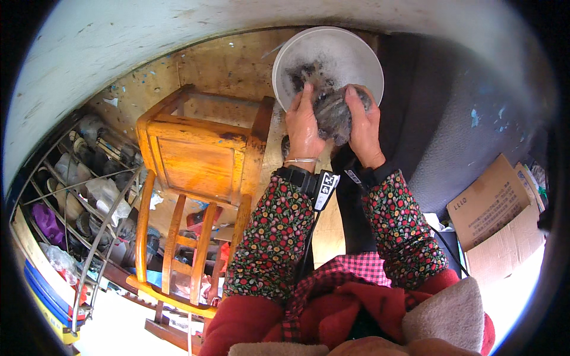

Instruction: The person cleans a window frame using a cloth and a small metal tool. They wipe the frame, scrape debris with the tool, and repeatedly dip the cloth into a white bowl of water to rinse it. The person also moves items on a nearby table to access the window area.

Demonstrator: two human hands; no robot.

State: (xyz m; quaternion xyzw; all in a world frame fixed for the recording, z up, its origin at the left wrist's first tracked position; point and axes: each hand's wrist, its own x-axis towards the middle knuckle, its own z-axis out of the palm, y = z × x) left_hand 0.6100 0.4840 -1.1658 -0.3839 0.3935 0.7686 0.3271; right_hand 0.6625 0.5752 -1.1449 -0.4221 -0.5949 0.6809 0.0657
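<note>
Both my hands hold one clump of wet-looking, dark grey fibrous material (335, 115), perhaps feathers or fur, over the near edge of a round whitish basin (285, 53). My left hand (305, 124) grips its left side, with the thumb on top. The clump's right side is in my right hand (364, 127), fingers curled round it. More dark, loose material (307, 75) lies inside the basin, just beyond my left fingertips. The material's exact kind is unclear.
A wooden chair (196, 164) lies tipped over at the left. Beyond it, a metal rack (95, 240) holds shoes and plastic bags. A black padded surface (436, 120) stands at the right, with flattened cardboard (494, 204) near it.
</note>
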